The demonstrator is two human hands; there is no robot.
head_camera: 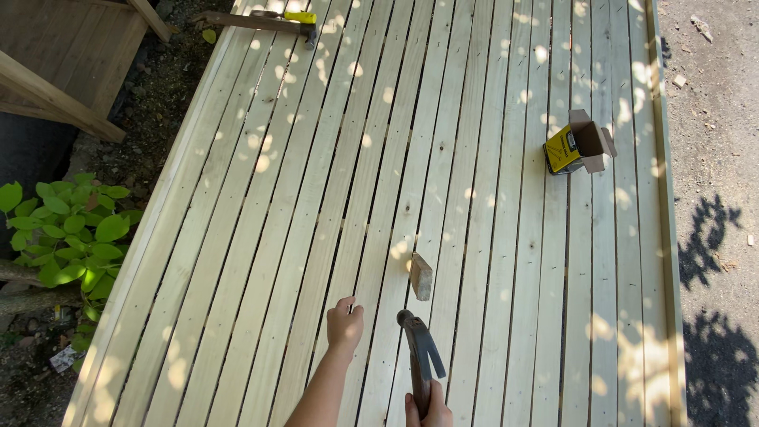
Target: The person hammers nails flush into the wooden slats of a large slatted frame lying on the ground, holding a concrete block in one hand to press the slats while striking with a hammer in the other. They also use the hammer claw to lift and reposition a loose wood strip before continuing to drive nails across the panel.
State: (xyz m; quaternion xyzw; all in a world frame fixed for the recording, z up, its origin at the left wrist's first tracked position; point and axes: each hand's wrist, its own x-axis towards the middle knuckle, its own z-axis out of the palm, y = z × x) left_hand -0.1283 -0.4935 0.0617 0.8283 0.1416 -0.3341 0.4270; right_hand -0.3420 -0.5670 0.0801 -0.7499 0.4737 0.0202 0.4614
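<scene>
Left hand [345, 324] reaches out low over the slatted deck [490, 158], fingers pinched on something too small to make out. Right hand [427, 411] grips a claw hammer [419, 356] raised beside it. Just ahead lies a small wood block [421, 276] — farther off, an open yellow cardboard box [577, 144].

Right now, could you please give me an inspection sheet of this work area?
Surface: slatted panel of pale wooden boards, sun-dappled.
Job's things: claw hammer in right hand; left hand, fingers pinched at a board, perhaps on a nail.
Clutter: small wood block; open yellow cardboard box; yellow-handled tool at far edge.
Grippers: both hands closed.
Cables: nothing seen.
Surroundings: leafy plant, gravel, timber frame.
</scene>
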